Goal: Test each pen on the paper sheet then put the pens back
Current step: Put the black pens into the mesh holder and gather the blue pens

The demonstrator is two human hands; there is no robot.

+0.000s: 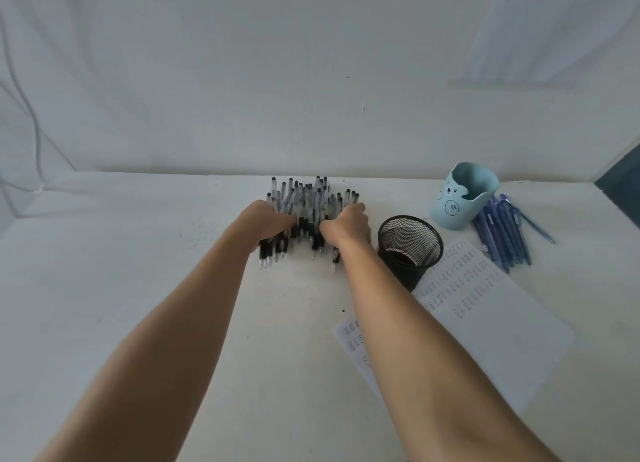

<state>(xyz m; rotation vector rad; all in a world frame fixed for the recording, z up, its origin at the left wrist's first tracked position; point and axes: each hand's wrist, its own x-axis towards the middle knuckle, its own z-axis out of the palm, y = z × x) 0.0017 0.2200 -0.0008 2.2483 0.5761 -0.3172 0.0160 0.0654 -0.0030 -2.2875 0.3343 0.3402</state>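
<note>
A heap of black pens lies at the far middle of the white table. My left hand curls round the heap's left side and my right hand curls round its right side, gathering the pens between them. A black mesh pen cup stands just right of my right wrist. A paper sheet with rows of scribbles lies at the right, partly under my right forearm. Several blue pens lie beside a light blue bear-face cup.
A white cloth backdrop rises behind the table. The table's right edge meets a dark gap at far right.
</note>
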